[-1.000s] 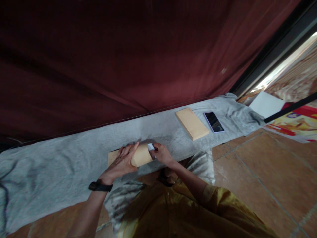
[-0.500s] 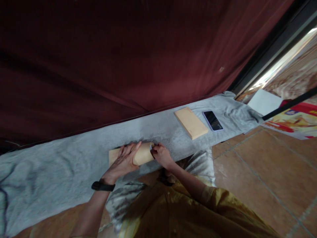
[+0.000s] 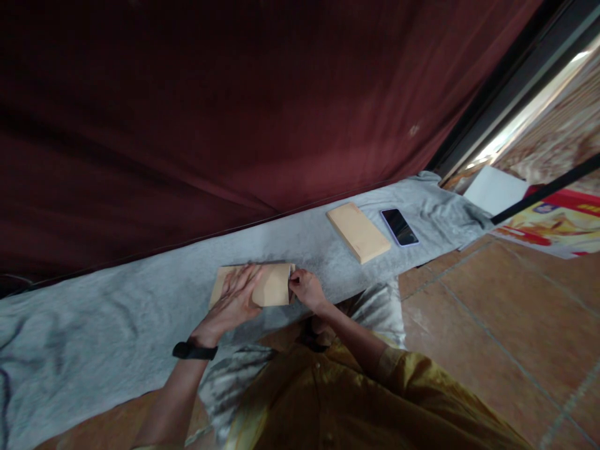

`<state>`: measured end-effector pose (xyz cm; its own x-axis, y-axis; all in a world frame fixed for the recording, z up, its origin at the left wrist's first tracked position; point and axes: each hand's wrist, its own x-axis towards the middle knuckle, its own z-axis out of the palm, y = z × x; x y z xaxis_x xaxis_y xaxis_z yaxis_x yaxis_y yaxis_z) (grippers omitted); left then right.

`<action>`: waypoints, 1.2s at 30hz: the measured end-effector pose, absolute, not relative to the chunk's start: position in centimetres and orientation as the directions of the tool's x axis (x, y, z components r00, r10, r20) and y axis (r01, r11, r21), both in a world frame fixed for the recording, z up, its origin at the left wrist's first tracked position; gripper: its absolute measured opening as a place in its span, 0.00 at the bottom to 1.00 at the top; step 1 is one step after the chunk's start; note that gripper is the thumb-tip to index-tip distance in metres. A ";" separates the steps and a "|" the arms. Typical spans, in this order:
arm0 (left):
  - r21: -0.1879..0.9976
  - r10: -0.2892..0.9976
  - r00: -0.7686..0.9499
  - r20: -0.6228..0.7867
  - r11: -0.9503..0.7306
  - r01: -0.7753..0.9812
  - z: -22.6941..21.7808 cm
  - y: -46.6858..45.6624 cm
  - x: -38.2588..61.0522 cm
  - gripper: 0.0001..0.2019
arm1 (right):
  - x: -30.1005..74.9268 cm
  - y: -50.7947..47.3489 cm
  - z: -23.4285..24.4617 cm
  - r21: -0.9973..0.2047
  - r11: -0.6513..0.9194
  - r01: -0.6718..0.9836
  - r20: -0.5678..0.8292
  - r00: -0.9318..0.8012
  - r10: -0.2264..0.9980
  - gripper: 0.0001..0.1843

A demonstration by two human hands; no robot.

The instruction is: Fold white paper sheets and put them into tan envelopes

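Observation:
A tan paper envelope (image 3: 274,289) lies lengthwise on the grey cloth in front of me. My left hand (image 3: 238,294) rests flat across its left part, fingers spread, and a black band circles that wrist. At the envelope's right end, my right hand (image 3: 305,289) is closed in a pinch on the edge of the mouth, where a narrow dark gap shows. A small pale bit is visible by those fingertips, too small to name. Farther right sits a neat stack of similar tan envelopes (image 3: 359,232).
A phone with a pale purple case (image 3: 399,227) lies right of the stack. The grey cloth (image 3: 117,312) covers a long narrow ledge below a dark red curtain (image 3: 281,125). A white sheet (image 3: 495,192) and a colourful printed box (image 3: 553,222) stand beyond the ledge's right end, above floor tiles (image 3: 469,312).
The envelope's right end has turned slightly and now looks squarer and more open. My right fingers have shifted a little at the mouth. My left hand stays flat on the envelope.

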<state>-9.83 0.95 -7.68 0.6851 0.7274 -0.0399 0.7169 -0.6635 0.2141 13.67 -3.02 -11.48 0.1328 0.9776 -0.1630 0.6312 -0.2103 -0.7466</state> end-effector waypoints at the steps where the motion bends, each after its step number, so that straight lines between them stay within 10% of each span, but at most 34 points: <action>1: 0.227 0.734 0.678 -0.030 -0.656 0.720 -7.9 0.7 -9.8 0.50 | 13.7 -3.0 -11.5 -0.746 -0.215 0.630 -0.162 0.142 0.977 0.08; 10: 0.353 0.794 0.521 0.315 -0.607 0.712 -10.6 -5.8 -5.9 0.34 | 13.8 -2.7 -12.9 -0.850 -0.239 0.470 -0.118 0.273 0.955 0.06; 15: 0.611 0.895 0.201 0.399 -0.423 0.669 -11.7 -7.7 -3.6 0.30 | 13.8 -2.7 -13.9 -0.947 -0.214 0.241 -0.115 0.370 0.922 0.05; 20: 0.986 0.963 -0.270 -0.005 0.049 0.157 -12.6 -9.7 -1.7 0.34 | 13.1 -3.0 -14.4 -0.963 -0.209 0.168 -0.126 0.404 0.906 0.07; 25: 0.882 0.923 -0.115 -0.368 0.308 -0.357 -11.4 -9.9 0.4 0.36 | 12.1 -3.6 -14.3 -0.973 -0.199 0.117 -0.137 0.401 0.906 0.07; 36: 0.957 0.961 -0.121 -0.249 0.226 -0.181 -10.4 -7.2 0.6 0.45 | 12.2 -4.6 -14.0 -0.972 -0.200 -0.125 -0.233 0.382 0.894 0.10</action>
<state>0.64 -7.18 -10.44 -0.1214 0.9608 -0.2493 -0.1809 0.2256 0.9573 12.25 -4.56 -14.05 0.3822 0.8941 -0.2333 -0.1251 -0.2001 -0.9718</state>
